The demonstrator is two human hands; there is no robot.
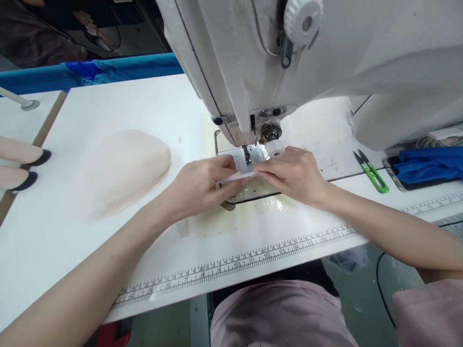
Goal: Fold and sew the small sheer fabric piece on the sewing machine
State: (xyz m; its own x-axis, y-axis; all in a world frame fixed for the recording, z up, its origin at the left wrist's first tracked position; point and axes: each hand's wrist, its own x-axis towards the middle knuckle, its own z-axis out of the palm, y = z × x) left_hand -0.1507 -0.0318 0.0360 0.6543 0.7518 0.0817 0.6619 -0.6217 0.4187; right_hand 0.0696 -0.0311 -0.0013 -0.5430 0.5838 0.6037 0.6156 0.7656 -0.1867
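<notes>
In front of the needle area of a white sewing machine [231, 62], my two hands meet over a narrow white strip of fabric [235, 178]. My left hand [202, 185] pinches the strip between thumb and fingers from the left. From the right, my right hand [294, 173] has its fingertips closed on the strip's other end, just below the presser foot [247, 153]. The metal needle plate [253, 190] lies under the hands, and my fingers partly cover it.
Green thread snips [372, 173] lie right of the machine, beside a phone [394, 173] partly under blue cloth [430, 161]. A printed ruler [253, 258] runs along the table's front edge. Beige black-banded pieces [21, 164] are at the far left. Another person's hand [92, 29] shows beyond the table.
</notes>
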